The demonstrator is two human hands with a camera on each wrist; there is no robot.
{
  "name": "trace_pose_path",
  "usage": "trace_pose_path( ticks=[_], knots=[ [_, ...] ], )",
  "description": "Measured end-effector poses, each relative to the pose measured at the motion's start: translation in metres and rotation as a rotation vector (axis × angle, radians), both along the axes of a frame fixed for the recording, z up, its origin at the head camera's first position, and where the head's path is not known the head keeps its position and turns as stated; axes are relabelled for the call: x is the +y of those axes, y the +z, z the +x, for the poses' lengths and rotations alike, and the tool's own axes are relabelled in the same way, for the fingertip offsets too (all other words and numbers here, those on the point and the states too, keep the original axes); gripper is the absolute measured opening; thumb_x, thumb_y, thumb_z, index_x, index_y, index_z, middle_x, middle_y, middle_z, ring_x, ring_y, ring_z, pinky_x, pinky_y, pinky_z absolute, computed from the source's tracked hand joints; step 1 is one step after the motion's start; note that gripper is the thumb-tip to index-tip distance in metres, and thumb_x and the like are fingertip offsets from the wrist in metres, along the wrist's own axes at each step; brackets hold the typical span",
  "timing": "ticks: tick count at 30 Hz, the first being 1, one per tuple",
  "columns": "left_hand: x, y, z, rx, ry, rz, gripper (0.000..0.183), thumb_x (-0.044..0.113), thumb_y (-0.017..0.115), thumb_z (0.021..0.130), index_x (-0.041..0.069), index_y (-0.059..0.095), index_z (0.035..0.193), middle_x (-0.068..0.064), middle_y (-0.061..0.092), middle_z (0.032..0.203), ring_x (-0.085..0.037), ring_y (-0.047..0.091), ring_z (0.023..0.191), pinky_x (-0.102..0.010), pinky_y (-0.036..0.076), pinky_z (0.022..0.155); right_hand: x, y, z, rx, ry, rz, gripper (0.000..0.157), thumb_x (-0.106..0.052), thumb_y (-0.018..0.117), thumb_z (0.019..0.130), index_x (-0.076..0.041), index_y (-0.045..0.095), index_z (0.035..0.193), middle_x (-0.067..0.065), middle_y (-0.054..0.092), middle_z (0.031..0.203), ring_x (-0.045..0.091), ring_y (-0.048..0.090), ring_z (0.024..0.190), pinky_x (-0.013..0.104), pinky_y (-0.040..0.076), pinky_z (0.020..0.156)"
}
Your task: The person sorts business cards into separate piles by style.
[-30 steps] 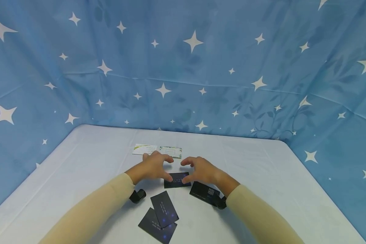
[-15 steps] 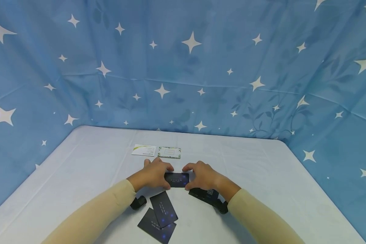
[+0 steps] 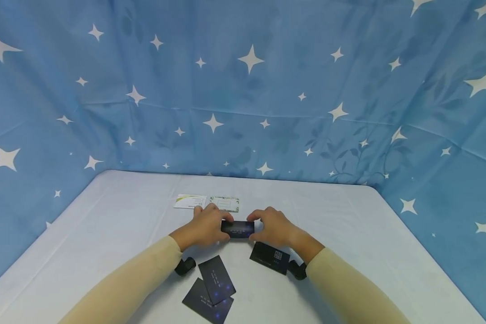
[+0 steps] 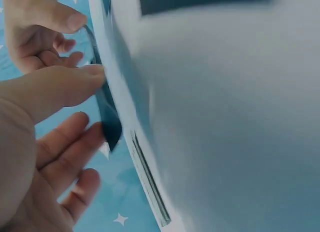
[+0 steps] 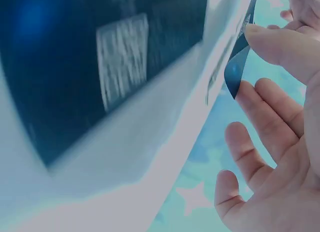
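Observation:
A dark business card (image 3: 237, 229) with small light print is held at its two short ends, slightly raised off the table. My left hand (image 3: 205, 227) pinches its left end between thumb and fingers. At the right end, my right hand (image 3: 276, 228) grips it the same way. Both wrist views show the card edge-on and bowed, the left one with the card (image 4: 111, 124) between thumb and fingertips, the right one with its corner (image 5: 239, 74) by the fingers. Just below my right hand lies another dark business card (image 3: 269, 257) with a QR code.
Two dark cards overlap nearer me, the upper card (image 3: 217, 279) lying on the lower card (image 3: 198, 299). Behind my hands lie a white card (image 3: 190, 201) with a green curve and a leaf-bordered card (image 3: 227, 204). A blue starry curtain (image 3: 243, 99) hangs behind the white table (image 3: 328, 202).
Both hands have closed in on the dark card from either side and taken hold of its ends. The card has moved slightly away from me, toward the leaf-bordered card.

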State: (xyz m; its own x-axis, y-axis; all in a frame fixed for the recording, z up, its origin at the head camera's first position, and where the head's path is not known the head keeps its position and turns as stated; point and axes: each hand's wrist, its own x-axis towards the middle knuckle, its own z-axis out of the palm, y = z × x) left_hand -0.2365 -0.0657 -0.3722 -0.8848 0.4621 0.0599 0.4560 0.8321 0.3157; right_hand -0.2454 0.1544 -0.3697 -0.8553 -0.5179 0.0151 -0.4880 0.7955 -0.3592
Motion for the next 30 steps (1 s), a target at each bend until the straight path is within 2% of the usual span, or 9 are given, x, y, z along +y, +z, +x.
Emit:
trace_pose_path(
  ticks=[6, 13, 18, 23, 30],
  knots=[
    [0.012, 0.005, -0.030, 0.023, 0.016, 0.037, 0.041, 0.038, 0.072, 0.073, 0.028, 0.061, 0.111, 0.012, 0.054, 0.092, -0.012, 0.036, 0.095, -0.040, 0.018, 0.072, 0.014, 0.009, -0.022, 0.027, -0.054, -0.062, 0.043, -0.030, 0.070, 0.074, -0.018, 0.060, 0.114, -0.001, 0.057, 0.104, 0.020, 0.049, 0.095, 0.035, 0.040, 0.076],
    [0.026, 0.003, -0.060, -0.037, 0.062, 0.107, 0.043, 0.039, 0.071, 0.074, 0.027, 0.059, 0.113, 0.009, 0.052, 0.095, -0.013, 0.036, 0.095, -0.040, 0.017, 0.074, 0.028, 0.009, -0.048, 0.025, -0.095, -0.091, 0.044, -0.028, 0.069, 0.077, -0.013, 0.058, 0.116, -0.002, 0.058, 0.108, 0.023, 0.050, 0.099, 0.037, 0.039, 0.083],
    [0.032, -0.001, -0.074, -0.035, 0.104, 0.128, 0.044, 0.039, 0.073, 0.072, 0.024, 0.061, 0.111, 0.009, 0.055, 0.097, -0.014, 0.037, 0.096, -0.041, 0.017, 0.076, 0.031, 0.006, -0.062, -0.005, -0.118, -0.110, 0.044, -0.026, 0.068, 0.077, -0.011, 0.057, 0.117, -0.001, 0.057, 0.111, 0.026, 0.050, 0.103, 0.038, 0.039, 0.086],
    [0.039, -0.007, -0.082, -0.078, 0.144, 0.142, 0.043, 0.035, 0.074, 0.072, 0.023, 0.061, 0.112, 0.005, 0.057, 0.101, -0.016, 0.037, 0.097, -0.042, 0.018, 0.078, 0.033, -0.001, -0.072, -0.067, -0.159, -0.122, 0.046, -0.025, 0.069, 0.077, -0.012, 0.056, 0.118, 0.000, 0.056, 0.114, 0.025, 0.049, 0.105, 0.039, 0.038, 0.086],
    [0.050, -0.015, -0.090, -0.124, 0.152, 0.124, 0.044, 0.034, 0.073, 0.073, 0.024, 0.060, 0.113, 0.007, 0.056, 0.104, -0.016, 0.037, 0.095, -0.042, 0.019, 0.079, 0.037, -0.012, -0.080, -0.117, -0.235, -0.111, 0.046, -0.025, 0.071, 0.076, -0.017, 0.056, 0.118, 0.002, 0.053, 0.117, 0.022, 0.047, 0.106, 0.040, 0.036, 0.089]
  ],
)
